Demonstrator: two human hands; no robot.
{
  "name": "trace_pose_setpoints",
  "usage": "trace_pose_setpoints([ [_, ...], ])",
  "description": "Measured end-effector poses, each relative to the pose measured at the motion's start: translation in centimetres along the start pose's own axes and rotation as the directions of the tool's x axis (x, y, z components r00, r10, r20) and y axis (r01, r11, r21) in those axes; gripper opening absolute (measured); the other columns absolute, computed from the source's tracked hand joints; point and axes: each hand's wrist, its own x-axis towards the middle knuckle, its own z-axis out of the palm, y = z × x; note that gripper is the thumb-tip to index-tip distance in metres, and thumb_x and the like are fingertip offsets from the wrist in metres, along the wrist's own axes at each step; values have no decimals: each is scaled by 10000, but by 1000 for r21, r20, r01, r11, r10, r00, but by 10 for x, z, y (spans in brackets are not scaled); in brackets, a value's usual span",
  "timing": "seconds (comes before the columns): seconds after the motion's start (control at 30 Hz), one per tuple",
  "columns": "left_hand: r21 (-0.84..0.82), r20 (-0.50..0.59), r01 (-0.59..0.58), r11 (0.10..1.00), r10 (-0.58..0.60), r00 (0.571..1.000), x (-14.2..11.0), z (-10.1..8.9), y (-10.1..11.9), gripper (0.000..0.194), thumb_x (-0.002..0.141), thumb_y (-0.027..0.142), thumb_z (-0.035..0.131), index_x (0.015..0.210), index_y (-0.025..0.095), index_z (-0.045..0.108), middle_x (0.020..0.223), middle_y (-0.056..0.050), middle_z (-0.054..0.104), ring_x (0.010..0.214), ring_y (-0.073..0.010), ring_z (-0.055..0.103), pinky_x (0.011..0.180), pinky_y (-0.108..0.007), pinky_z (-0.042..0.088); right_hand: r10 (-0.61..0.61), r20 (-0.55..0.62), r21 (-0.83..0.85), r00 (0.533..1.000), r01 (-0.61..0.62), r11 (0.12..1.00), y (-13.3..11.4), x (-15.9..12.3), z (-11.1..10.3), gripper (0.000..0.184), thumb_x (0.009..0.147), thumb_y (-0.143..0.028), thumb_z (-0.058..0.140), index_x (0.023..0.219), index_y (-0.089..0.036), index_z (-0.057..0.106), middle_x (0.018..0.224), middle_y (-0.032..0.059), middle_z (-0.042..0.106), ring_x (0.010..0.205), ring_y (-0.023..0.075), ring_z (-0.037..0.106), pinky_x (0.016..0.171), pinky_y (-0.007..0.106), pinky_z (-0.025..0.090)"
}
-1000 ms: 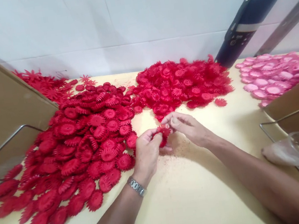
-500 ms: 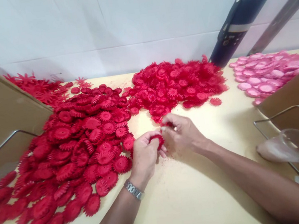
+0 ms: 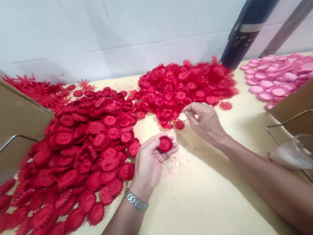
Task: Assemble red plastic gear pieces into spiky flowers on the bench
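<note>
Pale wall panels (image 3: pixel 43 28) rise behind the cream tabletop (image 3: pixel 188 214). Red star-shaped pieces (image 3: pixel 31 91) lie toward its back left corner, a large pile of red discs (image 3: pixel 63 138) spreads from there down to the front edge, a second red pile (image 3: pixel 186 79) sits along the middle of the back edge, and a pink pile (image 3: pixel 285 74) fills the back right.

Half a second ago the right hand (image 3: pixel 202 120) had a red piece between its fingers, close by the left hand (image 3: pixel 147 164). Now a loose disc (image 3: pixel 179 124) rests on the tabletop at the front of the second red pile, and the right hand is apart from it, just to its right. Its thumb and fingertips sit close together (I cannot tell whether anything thin is pinched there).

The left hand has turned palm up: a darker held disc (image 3: pixel 165 143) rests face up on its fingers, with the thumb at its left rim, above the middle of the tabletop. Judging by this change, the right hand has let the loose disc go, so one piece seems set down while the other remains in the left hand for handling.
</note>
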Motion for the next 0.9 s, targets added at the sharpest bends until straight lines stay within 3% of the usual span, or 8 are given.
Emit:
trace_pose_setpoints([
  [0.1, -56, 9, -13, 998, 14, 1000, 0, 1, 0, 187, 722, 131, 532, 858, 82, 651, 833, -108, 679, 756, -194, 649, 745, -374, 525, -112, 54, 180, 992, 100, 978, -12, -1, -5, 99, 812, -242, 542, 781, -178, 611, 766, 43, 633, 739, 178, 547, 703, 321, 410],
  [0.23, -66, 49, -27, 997, 30, 998, -1, 3, 0, 198, 695, 81, 539, 846, 86, 668, 808, -71, 684, 639, -102, 599, 748, -306, 518, -355, 308, 342, 883, 245, 907, -30, -9, -1, 201, 731, -306, 662, 844, -165, 574, 790, 32, 591, 746, 159, 516, 675, 285, 405],
  [0.37, 47, 90, -25, 999, 21, 996, -3, 4, -2, 212, 686, 76, 568, 864, 95, 681, 794, -62, 687, 685, -109, 615, 717, -247, 502, -313, 382, 375, 870, 163, 912, -35, -14, 6, 128, 723, -181, 647, 767, -154, 531, 718, 9, 538, 671, 129, 482, 600, 243, 379],
  [0.57, 138, 62, -77, 988, 69, 996, -1, 5, -9, 229, 679, 101, 579, 882, 109, 682, 901, -73, 685, 834, -168, 625, 772, -308, 504, -256, 364, 429, 895, 83, 899, -31, -17, 8, 101, 775, -86, 528, 715, -167, 530, 634, -23, 522, 601, 97, 479, 567, 208, 371],
  [0.67, 178, 32, -107, 978, 103, 994, 1, 4, -12, 239, 670, 93, 560, 875, 114, 680, 830, -53, 687, 786, -159, 626, 765, -320, 511, -339, 244, 327, 909, 251, 911, -33, -22, 13, 142, 804, -83, 463, 701, -165, 517, 627, -6, 517, 592, 108, 469, 563, 219, 370],
  [0.77, 216, -7, -128, 968, 133, 991, 2, 3, -12, 219, 660, 84, 543, 833, 112, 673, 728, -25, 670, 707, -136, 620, 730, -303, 523, -459, 126, 71, 879, 454, 888, -35, -26, 19, 205, 843, -96, 388, 683, -164, 497, 618, 26, 509, 593, 143, 440, 579, 261, 362],
  [0.83, 233, -35, -116, 966, 127, 991, 1, 3, -11, 169, 654, 89, 544, 776, 104, 660, 678, -15, 651, 647, -125, 614, 693, -293, 530, -480, 100, -65, 872, 487, 871, -32, -24, 20, 230, 857, -101, 357, 681, -169, 488, 608, 35, 501, 582, 155, 421, 575, 276, 351],
  [0.9, 244, -74, -83, 966, 104, 992, 0, 3, -10, 119, 652, 96, 548, 727, 95, 639, 642, -16, 637, 597, -123, 614, 662, -291, 534, -427, 54, -157, 903, 430, 889, -22, -19, 17, 232, 861, -103, 343, 695, -169, 492, 606, 39, 495, 579, 163, 416, 566, 279, 342],
])
